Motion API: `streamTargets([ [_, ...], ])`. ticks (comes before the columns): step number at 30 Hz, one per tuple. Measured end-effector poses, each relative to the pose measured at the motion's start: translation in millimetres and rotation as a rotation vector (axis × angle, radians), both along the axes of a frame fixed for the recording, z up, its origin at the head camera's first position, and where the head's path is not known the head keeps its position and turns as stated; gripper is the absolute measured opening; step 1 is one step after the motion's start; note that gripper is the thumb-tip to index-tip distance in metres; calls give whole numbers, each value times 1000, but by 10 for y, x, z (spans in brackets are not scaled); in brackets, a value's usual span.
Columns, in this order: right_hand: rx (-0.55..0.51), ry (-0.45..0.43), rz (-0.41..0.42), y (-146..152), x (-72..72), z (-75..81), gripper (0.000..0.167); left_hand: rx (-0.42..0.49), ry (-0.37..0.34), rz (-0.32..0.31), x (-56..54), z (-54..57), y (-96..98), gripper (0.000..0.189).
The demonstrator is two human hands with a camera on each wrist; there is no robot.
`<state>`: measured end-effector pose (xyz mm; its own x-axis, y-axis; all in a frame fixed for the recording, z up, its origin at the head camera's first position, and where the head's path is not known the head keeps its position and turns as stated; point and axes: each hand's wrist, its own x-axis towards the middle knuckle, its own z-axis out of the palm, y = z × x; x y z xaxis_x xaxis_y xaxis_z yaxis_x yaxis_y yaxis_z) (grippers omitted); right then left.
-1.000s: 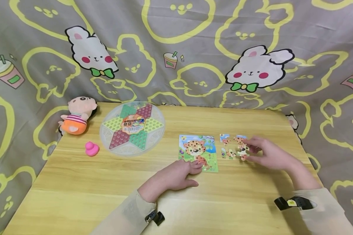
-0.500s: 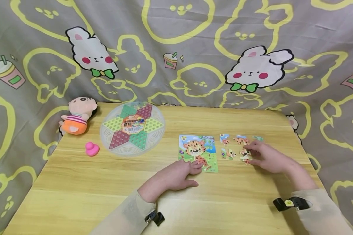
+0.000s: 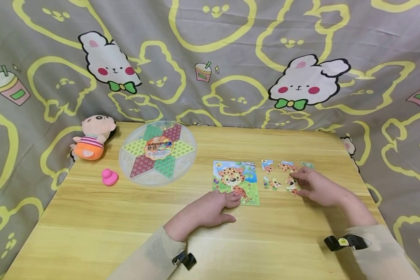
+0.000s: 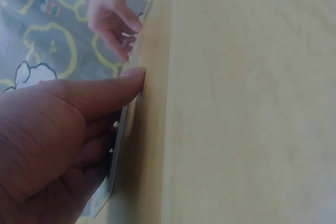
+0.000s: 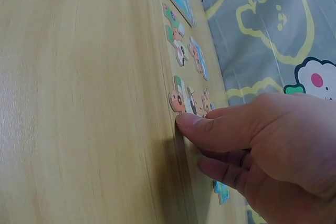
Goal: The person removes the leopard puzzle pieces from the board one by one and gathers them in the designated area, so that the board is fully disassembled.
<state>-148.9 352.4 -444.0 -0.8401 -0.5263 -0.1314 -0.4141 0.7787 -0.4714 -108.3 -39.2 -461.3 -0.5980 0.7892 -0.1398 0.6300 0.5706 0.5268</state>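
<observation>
My left hand (image 3: 210,210) rests its fingers on the lower part of a leopard picture puzzle board (image 3: 233,175), the thumb lying out to the side over the table. On the right, my right hand (image 3: 320,188) pinches a puzzle piece (image 5: 179,100) with part of the leopard's face, between thumb and fingers at its right edge. Left of that piece lies a green-and-orange piece (image 3: 271,183). Behind these are a blue corner piece (image 3: 267,165) and a spotted head piece (image 3: 286,166). A greenish piece (image 3: 307,165) is partly hidden by my right hand.
A round Chinese checkers board (image 3: 157,153) lies left of the puzzle. Further left are a plush doll (image 3: 91,140) and a pink knobbed toy (image 3: 109,177). A patterned curtain (image 3: 231,101) hangs behind the wooden table (image 3: 266,241).
My right hand has slid the pinched puzzle piece slightly to the right, away from its left neighbour, and then held it there. The left hand has kept its place on the board.
</observation>
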Motion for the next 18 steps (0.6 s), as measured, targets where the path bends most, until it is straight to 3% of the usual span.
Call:
streamTargets([
  [9, -68, 49, 1, -49, 39, 96, 49, -18, 63, -12, 24, 5, 2, 59],
  [18, -129, 92, 59, -453, -20, 284, 41, -31, 134, -74, 28, 79, 108, 63],
])
